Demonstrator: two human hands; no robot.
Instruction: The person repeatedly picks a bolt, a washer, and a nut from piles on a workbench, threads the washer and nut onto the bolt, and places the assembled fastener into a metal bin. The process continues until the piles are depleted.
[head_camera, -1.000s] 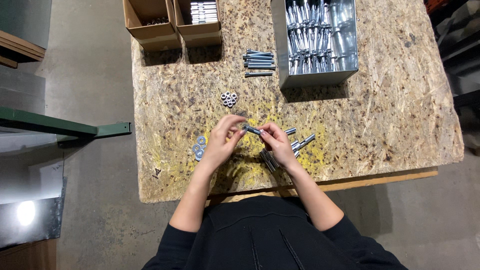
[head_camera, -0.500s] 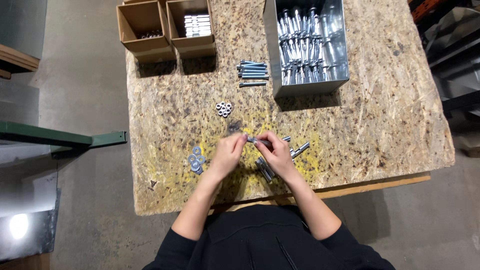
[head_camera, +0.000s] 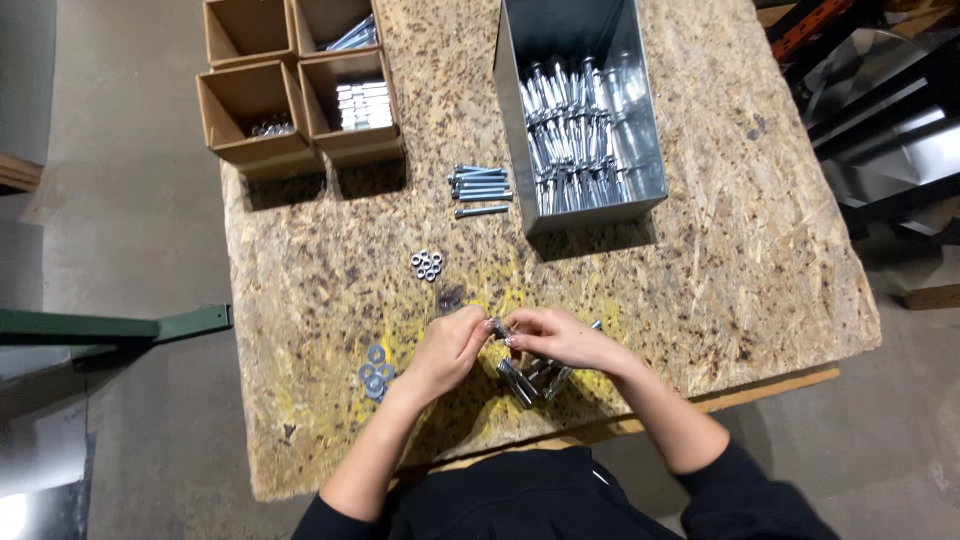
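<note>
1. Head view shows the left hand (head_camera: 452, 350) and the right hand (head_camera: 552, 337) meeting over the tabletop (head_camera: 320, 270), close to the near edge. Their fingertips pinch one small bolt (head_camera: 499, 330) between them.

2. The bolt sits right in the middle — neither hand is nearer. Its long side runs left to right, from one hand to the other. Most of it is hidden by fingers, so its ends cannot be made out.

3. Both hands are curled closed on the bolt, thumbs and first fingers tight. Both wrists are bent inward, and the forearms come up from the near edge in a V shape.

4. Just under the right hand lies a little pile of bolts (head_camera: 528, 378), touching the tabletop.

5. By the left wrist lie some flat washers (head_camera: 374, 372). A bit farther up is a small clump of nuts (head_camera: 427, 264).

6. Well apart, at the far side, stand a metal bin (head_camera: 640, 120) full of long bolts, a row of loose bolts (head_camera: 480, 185) — just beside the bin — and cardboard boxes (head_camera: 240, 110).
</note>
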